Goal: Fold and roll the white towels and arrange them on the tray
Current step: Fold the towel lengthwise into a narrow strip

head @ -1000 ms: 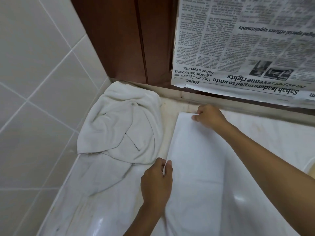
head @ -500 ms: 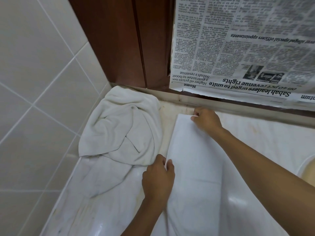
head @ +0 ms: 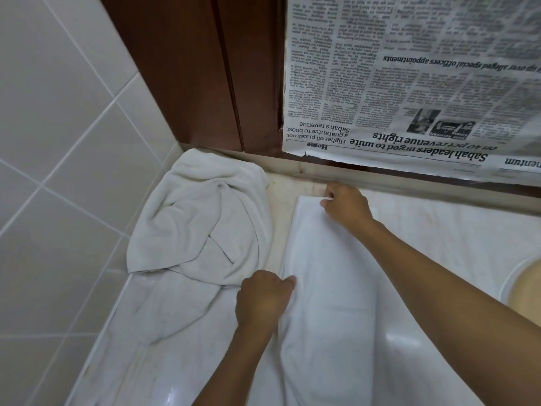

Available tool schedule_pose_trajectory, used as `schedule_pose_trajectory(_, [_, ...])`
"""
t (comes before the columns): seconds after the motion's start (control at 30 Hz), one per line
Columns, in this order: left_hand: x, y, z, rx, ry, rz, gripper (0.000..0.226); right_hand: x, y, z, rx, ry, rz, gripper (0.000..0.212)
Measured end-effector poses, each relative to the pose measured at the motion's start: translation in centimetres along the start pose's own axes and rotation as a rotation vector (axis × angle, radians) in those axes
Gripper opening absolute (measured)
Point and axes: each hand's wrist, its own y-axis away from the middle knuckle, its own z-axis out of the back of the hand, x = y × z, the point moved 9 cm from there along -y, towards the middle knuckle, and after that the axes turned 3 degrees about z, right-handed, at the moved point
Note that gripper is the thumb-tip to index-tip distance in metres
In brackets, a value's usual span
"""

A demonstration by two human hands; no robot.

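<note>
Fingers point(head: 328, 202) of the right hand point(head: 347, 208) curled in, pinching the far left corner of the folded white towel point(head: 328, 303), right up by the back edge of the counter point(head: 282, 186). Fingers of the left hand point(head: 262, 303) curled too, gripping the same towel's left edge, closer to the body, with the thumb tip on the cloth. Both hands on one side of the towel, one far and one near, well apart. Lies flat as a long strip, with its long way running from the body out to the wall. Goes out of view at the bottom, so cannot tell where the near end is. Right arm stretched out long, slanting over the towel from the right. Left arm shorter, coming up from below. Left hand nearer to the body, right hand nearer to the wall. Looks like the fold step, not the roll step yet. For the next fold, probably means pulling the held left edge over to the right, across the strip, or bringing the far corner back toward the body; hard to say which. Just beside the left hand, a second white towel point(head: 205, 230) in a crumpled heap in the corner by the tiled wall point(head: 58, 142), not folded yet. No tray in view.
</note>
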Motion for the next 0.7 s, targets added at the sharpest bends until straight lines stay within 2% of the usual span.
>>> schedule_pose_trajectory(0.1, [-1.6,0.9,1.3,-0.097,-0.217,-0.093,0.043,0.2,0.1,-0.2,-0.024,0.066,-0.009,0.005])
schedule_pose_trajectory(0.2, [-4.7,2.6,2.0,-0.292,-0.476,-0.364,0.03,0.7,0.6,-0.6,-0.05,0.198,-0.02,0.025])
schedule_pose_trajectory(0.3, [-7.5,3.0,0.5,-0.383,-0.651,-0.711,0.057,1.0,0.9,-0.7,-0.093,0.189,-0.045,0.032])
schedule_pose_trajectory(0.37, [-8.1,1.6,-1.1,-0.253,-0.802,-0.761,0.066,0.9,0.9,-0.7,-0.102,0.157,-0.061,0.031])
schedule_pose_trajectory(0.43, [-7.7,-0.8,-2.0,-0.033,-0.945,-0.684,0.069,0.8,1.0,-0.7,-0.087,0.143,-0.065,0.027])
schedule_pose_trajectory(0.47, [-8.0,-1.4,-1.6,0.016,-1.006,-0.676,0.073,0.8,0.9,-0.8,-0.073,0.142,-0.062,0.024])
schedule_pose_trajectory(0.63, [-9.1,-3.6,-1.2,0.155,-1.127,-0.784,0.093,0.5,-0.1,-0.4,0.005,0.089,-0.067,0.018])
schedule_pose_trajectory(0.7, [-9.2,-4.0,-1.3,0.167,-1.143,-0.839,0.097,0.5,0.0,0.4,-0.033,0.109,-0.078,0.019])
